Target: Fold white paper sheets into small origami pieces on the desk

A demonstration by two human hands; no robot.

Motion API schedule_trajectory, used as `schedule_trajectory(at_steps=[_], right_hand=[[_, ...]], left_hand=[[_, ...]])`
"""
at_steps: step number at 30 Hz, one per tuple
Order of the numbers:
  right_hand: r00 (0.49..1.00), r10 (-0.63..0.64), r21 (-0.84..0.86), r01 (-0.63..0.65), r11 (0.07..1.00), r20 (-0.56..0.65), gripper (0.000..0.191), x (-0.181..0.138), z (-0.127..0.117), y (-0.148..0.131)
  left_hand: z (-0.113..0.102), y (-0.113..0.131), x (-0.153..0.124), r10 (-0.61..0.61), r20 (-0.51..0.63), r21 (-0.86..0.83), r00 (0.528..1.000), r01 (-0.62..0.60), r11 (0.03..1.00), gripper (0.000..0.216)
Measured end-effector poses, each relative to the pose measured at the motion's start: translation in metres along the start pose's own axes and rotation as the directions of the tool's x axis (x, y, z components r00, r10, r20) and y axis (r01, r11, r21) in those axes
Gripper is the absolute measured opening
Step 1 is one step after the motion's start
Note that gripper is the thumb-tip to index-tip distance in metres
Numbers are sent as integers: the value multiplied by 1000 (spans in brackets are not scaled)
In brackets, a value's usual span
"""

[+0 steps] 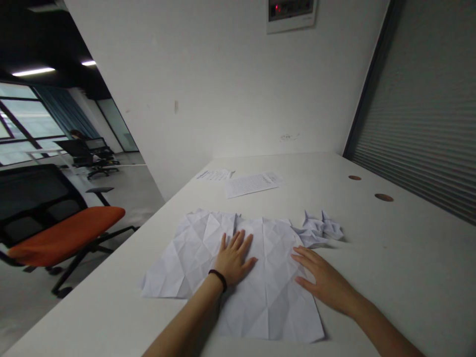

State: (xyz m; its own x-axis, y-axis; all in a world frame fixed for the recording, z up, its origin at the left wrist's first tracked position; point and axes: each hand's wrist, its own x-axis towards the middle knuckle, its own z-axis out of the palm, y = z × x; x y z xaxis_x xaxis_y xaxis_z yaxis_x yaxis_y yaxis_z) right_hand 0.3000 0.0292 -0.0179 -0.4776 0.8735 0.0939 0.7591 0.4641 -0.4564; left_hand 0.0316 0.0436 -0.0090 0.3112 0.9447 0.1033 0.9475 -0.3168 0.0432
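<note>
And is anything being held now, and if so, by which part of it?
Nothing is held: the left hand is spread over the nearer creased paper sheet, the right hand open at its right edge.

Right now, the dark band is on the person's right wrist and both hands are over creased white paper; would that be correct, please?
Not quite: the head view shows the dark band on the left wrist, not the right wrist, which is bare. The left hand and the right hand are indeed both over creased white paper.
</note>
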Motion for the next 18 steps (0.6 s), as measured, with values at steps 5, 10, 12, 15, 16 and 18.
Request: schedule_trajectory(at_steps=[5,10,12,15,16,18], right_hand=[[1000,-1,12,1,1000,-20,45,0,0,7],[998,6,10,-6,1000,-55,43,0,1,15],[995,10,-4,-11,1000,-99,41,1,3,18],[979,-19,-26,14,1000,-203,37,3,5,21],[974,-32,-34,25,999,-225,37,4,6,21],[973,-51,-57,40,998,-224,38,5,7,20]], left_hand=[[8,2,-3,6,8,-20,1000,-6,1000,55],[0,-5,-5,64,-8,-60,998,-64,996,46],[-6,-11,-7,96,6,-76,995,-96,993,42],[-14,-22,-10,102,33,-81,994,-99,992,58],[-17,-26,-11,101,47,-83,994,-97,992,66],[-20,-33,-12,119,77,-95,990,-112,989,77]])
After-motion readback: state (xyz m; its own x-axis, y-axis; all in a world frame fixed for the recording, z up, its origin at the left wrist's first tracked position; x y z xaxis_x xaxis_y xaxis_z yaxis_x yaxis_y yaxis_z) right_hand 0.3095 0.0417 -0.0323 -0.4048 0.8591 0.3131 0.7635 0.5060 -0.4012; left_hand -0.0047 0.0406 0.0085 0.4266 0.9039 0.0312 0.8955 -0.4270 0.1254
